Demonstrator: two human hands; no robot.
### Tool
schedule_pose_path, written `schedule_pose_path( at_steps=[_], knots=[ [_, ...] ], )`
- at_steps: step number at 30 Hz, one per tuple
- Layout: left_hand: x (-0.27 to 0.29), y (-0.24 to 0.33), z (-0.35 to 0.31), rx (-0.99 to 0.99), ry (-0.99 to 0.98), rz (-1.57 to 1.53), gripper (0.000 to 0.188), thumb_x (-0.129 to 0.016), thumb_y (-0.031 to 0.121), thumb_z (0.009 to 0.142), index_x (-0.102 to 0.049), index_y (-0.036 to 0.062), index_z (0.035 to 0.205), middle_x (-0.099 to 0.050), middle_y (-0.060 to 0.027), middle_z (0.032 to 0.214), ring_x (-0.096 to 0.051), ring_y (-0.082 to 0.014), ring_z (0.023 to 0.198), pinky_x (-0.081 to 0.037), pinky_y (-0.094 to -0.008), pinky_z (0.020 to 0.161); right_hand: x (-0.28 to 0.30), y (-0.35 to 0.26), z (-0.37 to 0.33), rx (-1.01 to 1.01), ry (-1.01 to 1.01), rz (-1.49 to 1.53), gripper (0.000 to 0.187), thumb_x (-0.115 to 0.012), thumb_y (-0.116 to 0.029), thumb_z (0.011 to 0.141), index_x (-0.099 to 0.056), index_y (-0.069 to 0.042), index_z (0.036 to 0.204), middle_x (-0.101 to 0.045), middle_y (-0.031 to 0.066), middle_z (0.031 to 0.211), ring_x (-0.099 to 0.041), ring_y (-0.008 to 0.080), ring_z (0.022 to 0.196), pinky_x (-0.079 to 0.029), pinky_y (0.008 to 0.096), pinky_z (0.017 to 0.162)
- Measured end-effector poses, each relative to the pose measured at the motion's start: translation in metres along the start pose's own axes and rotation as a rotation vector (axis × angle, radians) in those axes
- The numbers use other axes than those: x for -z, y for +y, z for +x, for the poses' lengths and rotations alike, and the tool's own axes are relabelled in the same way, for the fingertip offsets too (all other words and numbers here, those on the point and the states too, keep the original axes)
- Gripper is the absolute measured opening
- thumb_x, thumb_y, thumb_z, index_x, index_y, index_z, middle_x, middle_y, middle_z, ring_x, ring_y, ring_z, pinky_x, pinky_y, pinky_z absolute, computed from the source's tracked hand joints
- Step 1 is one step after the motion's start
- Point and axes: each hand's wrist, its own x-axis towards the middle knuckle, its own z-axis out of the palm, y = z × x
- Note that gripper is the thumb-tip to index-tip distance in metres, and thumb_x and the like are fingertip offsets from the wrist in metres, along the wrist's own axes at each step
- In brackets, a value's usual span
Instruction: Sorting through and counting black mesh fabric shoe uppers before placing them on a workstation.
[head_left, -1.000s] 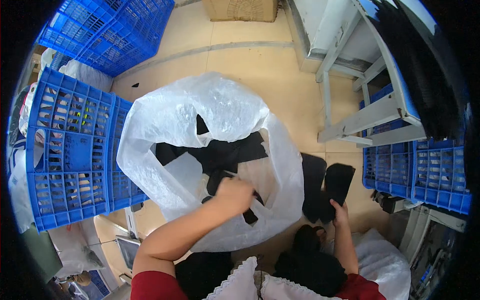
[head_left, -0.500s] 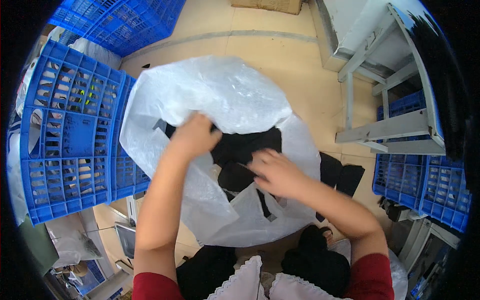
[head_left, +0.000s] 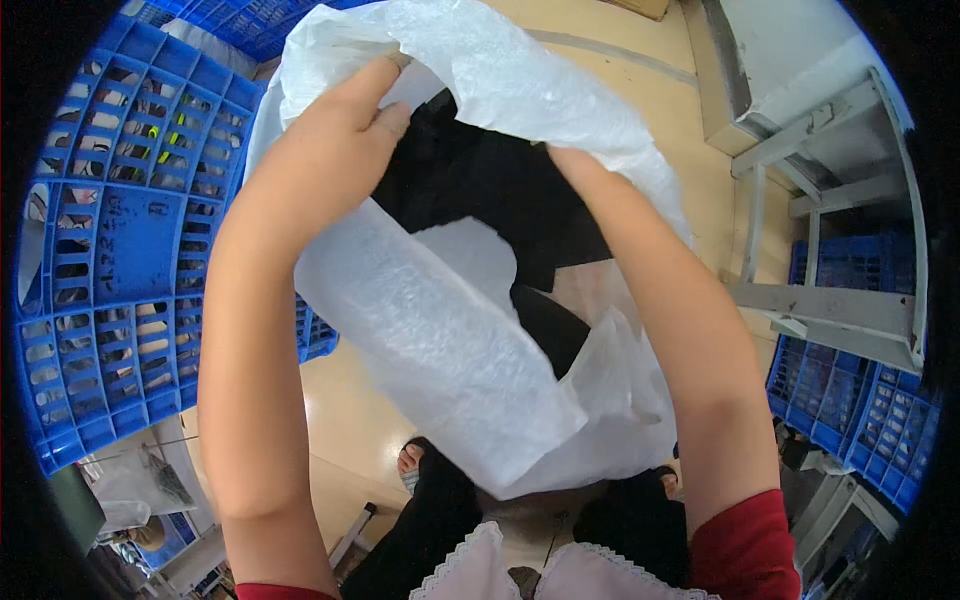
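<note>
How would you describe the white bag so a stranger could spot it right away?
Start from the big slatted blue crate at far left. To its right, in the middle of the view, is a large open plastic bag. Unlike the rigid crate, it is soft, white and crumpled, with black pieces inside.

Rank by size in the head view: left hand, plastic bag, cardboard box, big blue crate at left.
1. Plastic bag
2. Blue crate
3. Left hand
4. Cardboard box, cut off by the frame
</note>
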Motion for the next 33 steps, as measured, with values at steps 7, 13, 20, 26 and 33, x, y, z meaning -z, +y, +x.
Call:
schedule_pose_path(
  at_steps=[7, 13, 20, 26, 33],
  knots=[
    [-0.009, -0.021, -0.021, -0.341, 0.059, 0.454, 0.044, -0.064, 0.023, 0.079, -0.055, 0.0058, 0.119, -0.054, -0.0173, 0.123, -0.044, -0.0343, 0.121, -0.030, -0.0428, 0.104, -0.080, -0.022, -0.018, 0.341, 0.040, -0.190, 0.046, -0.060, -0.033, 0.083, -0.056, -0.009, 0.122, -0.036, 0.0185, 0.140, -0.032, 0.0324, 0.130, -0.026, 0.0403, 0.108],
    [-0.030, -0.029, -0.063, -0.424, -0.367, 0.380, 0.056, -0.069, 0.039, 0.072, -0.060, 0.0046, 0.115, -0.059, -0.0166, 0.113, -0.046, -0.0335, 0.119, -0.018, -0.0477, 0.110, -0.079, -0.014, -0.041, 0.342, -0.086, -0.214, 0.046, -0.060, -0.033, 0.082, -0.056, -0.009, 0.121, -0.036, 0.0184, 0.139, -0.033, 0.0329, 0.129, -0.026, 0.0405, 0.108],
    [-0.008, -0.007, -0.119, -0.388, -0.924, 0.658, 0.022, -0.059, 0.020, 0.076, -0.066, 0.0052, 0.091, -0.061, -0.0069, 0.071, -0.058, -0.0213, 0.091, -0.013, -0.0451, 0.113, -0.106, -0.013, -0.024, 0.327, -0.216, -0.273, 0.046, -0.061, -0.033, 0.082, -0.056, -0.009, 0.121, -0.037, 0.0182, 0.138, -0.033, 0.0333, 0.129, -0.027, 0.0406, 0.107],
    [0.032, -0.002, -0.141, -0.264, -0.666, 0.555, 0.012, -0.054, 0.008, 0.065, -0.062, 0.0065, 0.057, -0.058, -0.0084, 0.070, -0.058, -0.0230, 0.095, -0.015, -0.0489, 0.113, -0.131, -0.024, -0.019, 0.304, -0.312, -0.288, 0.046, -0.062, -0.033, 0.081, -0.056, -0.009, 0.120, -0.038, 0.0181, 0.138, -0.034, 0.0338, 0.128, -0.027, 0.0408, 0.107],
    [0.032, -0.006, -0.144, -0.130, -0.315, 0.607, 0.006, -0.054, 0.004, 0.058, -0.052, 0.0047, 0.053, -0.055, -0.0063, 0.070, -0.059, -0.0232, 0.096, -0.025, -0.0525, 0.109, -0.106, -0.024, -0.076, 0.317, -0.448, -0.328, 0.047, -0.062, -0.032, 0.080, -0.057, -0.009, 0.120, -0.039, 0.0179, 0.137, -0.034, 0.0342, 0.127, -0.027, 0.0409, 0.107]
  ],
)
